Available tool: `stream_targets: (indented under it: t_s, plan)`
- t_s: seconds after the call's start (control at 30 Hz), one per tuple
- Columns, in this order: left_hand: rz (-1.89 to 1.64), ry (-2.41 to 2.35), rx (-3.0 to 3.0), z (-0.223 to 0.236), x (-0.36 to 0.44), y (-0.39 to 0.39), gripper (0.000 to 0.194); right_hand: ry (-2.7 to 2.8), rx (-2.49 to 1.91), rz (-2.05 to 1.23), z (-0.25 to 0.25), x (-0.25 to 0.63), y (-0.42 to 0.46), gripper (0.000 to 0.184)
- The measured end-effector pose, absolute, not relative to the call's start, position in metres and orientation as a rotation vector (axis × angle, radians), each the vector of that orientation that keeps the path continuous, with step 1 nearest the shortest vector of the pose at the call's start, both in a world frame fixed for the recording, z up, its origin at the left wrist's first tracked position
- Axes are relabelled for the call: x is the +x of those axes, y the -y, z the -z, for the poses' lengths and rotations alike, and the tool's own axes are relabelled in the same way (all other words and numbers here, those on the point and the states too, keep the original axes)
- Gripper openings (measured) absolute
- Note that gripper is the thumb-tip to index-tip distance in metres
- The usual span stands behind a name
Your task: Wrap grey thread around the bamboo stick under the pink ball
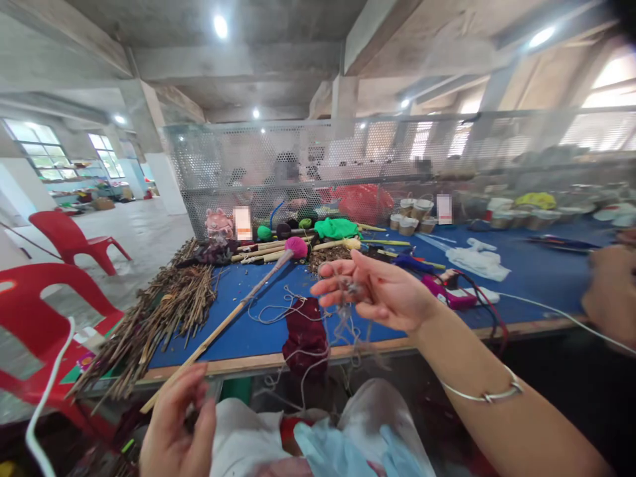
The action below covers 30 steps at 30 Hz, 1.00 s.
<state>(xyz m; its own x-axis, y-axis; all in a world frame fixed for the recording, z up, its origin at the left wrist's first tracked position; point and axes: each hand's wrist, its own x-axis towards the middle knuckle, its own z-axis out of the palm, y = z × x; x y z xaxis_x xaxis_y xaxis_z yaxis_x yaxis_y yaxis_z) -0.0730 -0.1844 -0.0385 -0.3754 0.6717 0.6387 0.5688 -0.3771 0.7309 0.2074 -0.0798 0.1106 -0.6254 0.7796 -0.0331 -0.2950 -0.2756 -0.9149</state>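
My right hand (382, 295) is palm up above the table edge, its fingers loosely bent. A small tangle of grey yarn (350, 286) lies across those fingers, its blurred strands hanging below. My left hand (179, 421) is low at the front, thumb apart from the curled fingers, with nothing visible in it. Just beyond it, a wooden stick (223, 324) leans over the table edge. Its far end carries a pink ball (297, 247), with greyish wrapping below the ball. Dark red cloth (304, 334) drapes over the edge between my hands, with loose pale string (271, 318) around it.
A bundle of thin twigs (169, 311) covers the table's left end. Behind are green cloth (338, 228), paper cups (408, 224) and a perforated metal screen (258, 152). White plastic gloves (479, 260) and a purple device (450, 291) with cables lie right. Red chairs (74, 238) stand left.
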Motion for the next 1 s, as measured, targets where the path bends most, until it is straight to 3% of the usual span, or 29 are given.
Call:
stream_targets:
  t_s: [0.13,0.23,0.43,0.5,0.6,0.8,1.0]
  plan:
    - [-2.131,-1.632,2.072,-0.026,-0.030,0.146,0.026,1.203,-0.560,-2.121,-0.108,0.175,0.081,0.048]
    - [-1.924,-1.520,2.312,-0.051,-0.002,0.128,0.011,1.164,-0.530,-2.118,-0.107,0.163,0.078,0.054]
    - [-1.651,-1.623,2.275,-0.051,0.013,0.111,0.010,1.178,-0.526,-2.053,-0.096,0.159,0.074,0.050]
    - [-1.675,-1.497,2.165,-0.049,0.010,0.108,0.009,1.243,-0.538,-2.015,-0.091,0.160,0.074,0.043]
    - [-1.746,-1.198,1.697,-0.050,0.003,0.103,0.011,1.399,-0.612,-1.867,-0.087,0.164,0.074,0.053]
    - [-1.748,-0.798,1.001,-0.059,-0.018,0.091,0.024,1.514,-0.868,-1.449,-0.083,0.193,0.075,0.013]
    - [-1.833,-0.858,1.022,-0.058,-0.036,0.083,0.024,1.402,-0.813,-1.316,-0.094,0.241,0.084,0.014]
